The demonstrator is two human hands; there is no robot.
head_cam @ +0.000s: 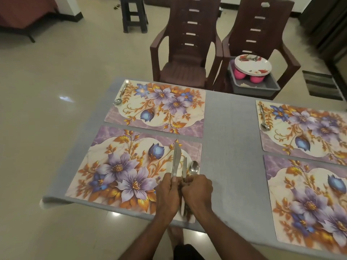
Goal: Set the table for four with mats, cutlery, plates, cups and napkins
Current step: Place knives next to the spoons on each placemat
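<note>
Cutlery is gathering at the right edge of the near-left floral placemat, where both hands are working side by side. Left hand is gripping the handle of a table knife, its fingers curled around it and the blade pointing away across the mat. Right hand is curling around the handles of a second, smaller knife and a spoon, whose bowl is lying face up just beside that blade. How many pieces the right hand is holding cannot be told fully, since its fingers are covering the handles.

Four matching mats are lying on the grey-covered counter. Far-left placemat is carrying one spoon along its left edge. Far-right placemat is likewise carrying one spoon along its left edge. Near-right placemat is showing no cutlery in the visible part.

Beyond the counter, two brown plastic chairs are standing side by side, the left chair with a bare seat. Right chair is bearing a grey tray, which is holding pink cups under a stack of floral plates.
</note>
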